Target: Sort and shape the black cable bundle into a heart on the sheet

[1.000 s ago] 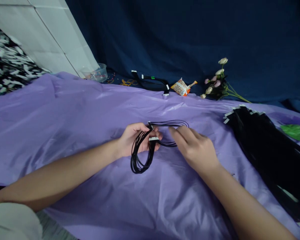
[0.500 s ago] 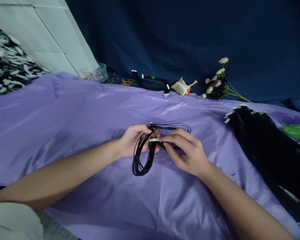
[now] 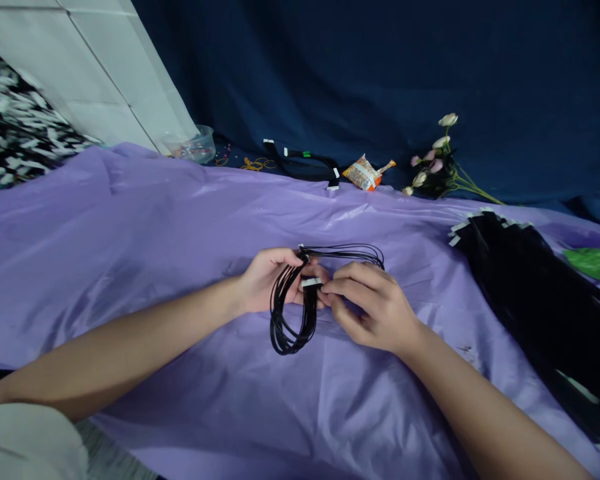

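Observation:
A black cable harness of thin wires [image 3: 284,333] hangs in a loop between my hands above the purple cloth. My left hand [image 3: 265,280] pinches its upper end between thumb and fingers, where a small pale connector shows at the top. A white connector [image 3: 311,283] on the other end sits between the hands, at the fingertips. My right hand [image 3: 367,303] is closed at the fingertips beside this connector, gripping the wires near it. More wires arc from the left thumb over to behind the right hand. The exact fingertip contact is partly hidden.
A thick pile of black cables [image 3: 535,300] with white ends lies at the right. Along the back are a clear plastic tub [image 3: 200,145], another cable harness [image 3: 310,167], an orange packet [image 3: 364,173] and artificial flowers [image 3: 435,163]. Purple cloth [image 3: 155,233] covers the work surface.
The hanging loop and its white connector have shifted slightly to the right, and the connector has tilted a little. My right hand has dropped slightly; my left hand has hardly moved.

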Demonstrator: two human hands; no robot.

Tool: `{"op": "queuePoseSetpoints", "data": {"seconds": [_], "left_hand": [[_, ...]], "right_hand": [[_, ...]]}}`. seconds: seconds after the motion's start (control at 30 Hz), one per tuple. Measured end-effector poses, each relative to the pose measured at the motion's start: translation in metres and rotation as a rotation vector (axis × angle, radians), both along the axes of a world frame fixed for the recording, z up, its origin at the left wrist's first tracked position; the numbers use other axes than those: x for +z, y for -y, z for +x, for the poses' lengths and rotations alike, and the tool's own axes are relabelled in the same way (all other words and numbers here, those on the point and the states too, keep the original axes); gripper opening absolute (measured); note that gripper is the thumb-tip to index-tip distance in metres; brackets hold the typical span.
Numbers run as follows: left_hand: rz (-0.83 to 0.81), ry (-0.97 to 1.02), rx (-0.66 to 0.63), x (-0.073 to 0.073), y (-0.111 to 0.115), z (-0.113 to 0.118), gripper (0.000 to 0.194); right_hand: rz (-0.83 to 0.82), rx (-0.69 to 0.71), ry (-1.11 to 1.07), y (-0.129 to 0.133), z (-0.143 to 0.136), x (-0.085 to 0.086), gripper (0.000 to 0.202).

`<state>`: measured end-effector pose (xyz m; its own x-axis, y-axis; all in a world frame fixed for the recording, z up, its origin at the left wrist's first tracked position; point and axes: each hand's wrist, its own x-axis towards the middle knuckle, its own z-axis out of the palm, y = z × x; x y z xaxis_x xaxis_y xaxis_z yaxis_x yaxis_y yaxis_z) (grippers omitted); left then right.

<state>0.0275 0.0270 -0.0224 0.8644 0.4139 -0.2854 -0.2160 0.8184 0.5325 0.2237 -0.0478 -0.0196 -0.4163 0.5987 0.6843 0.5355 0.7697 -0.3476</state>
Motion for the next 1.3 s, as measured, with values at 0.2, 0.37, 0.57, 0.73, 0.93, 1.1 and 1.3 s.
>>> {"op": "queuePoseSetpoints", "data": {"seconds": [0.2, 0.37, 0.57, 0.73, 0.93, 1.1, 1.3], "left_hand": [[-0.025, 0.035, -0.014, 0.0022, -0.0012, -0.0002, 0.023], [-0.04, 0.01, 0.008, 0.0012, 0.0001, -0.0011, 0.024], [-0.019, -0.005, 0.005, 0.001, 0.0008, -0.0004, 0.024], [-0.015, -0.022, 0.012, 0.0005, 0.0001, -0.0005, 0.024], [-0.044, -0.029, 0.023, 0.0035, 0.0018, -0.0001, 0.022], [-0.025, -0.055, 0.018, 0.0046, 0.0018, -0.0002, 0.022], [-0.016, -0.062, 0.02, 0.0051, 0.0023, -0.0002, 0.021]], "right_hand": [[0.049, -0.011, 0.075, -0.0001, -0.0006, 0.0024, 0.013], [0.104, -0.006, 0.106, -0.0009, 0.0001, 0.0016, 0.01], [0.16, -0.012, 0.149, -0.0017, -0.0011, 0.0037, 0.008], [0.177, -0.018, 0.187, -0.0022, -0.0012, 0.0065, 0.012], [0.227, -0.014, 0.236, -0.0019, -0.0008, 0.008, 0.015], [0.261, 0.005, 0.298, -0.0025, 0.0014, 0.0067, 0.013], [0.263, 0.033, 0.312, -0.0035, 0.0031, 0.0054, 0.012]]}}
